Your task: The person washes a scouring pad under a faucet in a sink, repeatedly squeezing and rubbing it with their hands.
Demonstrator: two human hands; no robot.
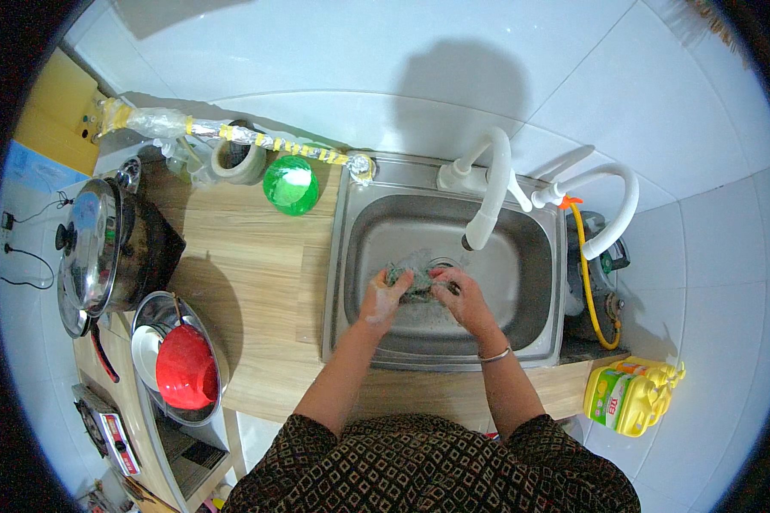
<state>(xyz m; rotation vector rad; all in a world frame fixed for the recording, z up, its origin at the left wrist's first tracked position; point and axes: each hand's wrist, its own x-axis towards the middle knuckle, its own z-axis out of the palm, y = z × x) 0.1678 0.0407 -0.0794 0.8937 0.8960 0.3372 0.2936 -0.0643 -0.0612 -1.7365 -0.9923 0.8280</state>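
Observation:
Both hands are over the stainless steel sink [532, 301], near its drain [444, 263]. My left hand [383, 300] grips a small, foamy, greenish cloth or scouring pad [416, 282]; its exact kind cannot be made out. On the other side of it, my right hand [463, 301] pinches its edge with bent fingers. White suds cover the back of my left hand. Above and a little right of the hands hangs the white faucet spout [483, 231], and no water stream shows from it. Part of the drain is hidden behind the suds and fingers.
Left on the wood-grain counter [263, 256] stand a green bowl [290, 186], a large lidded pot [93, 247] and a metal basin [142, 306] holding a red bowl [186, 369]. A second white faucet [629, 192], a yellow hose [587, 282] and yellow jugs [629, 397] are at right.

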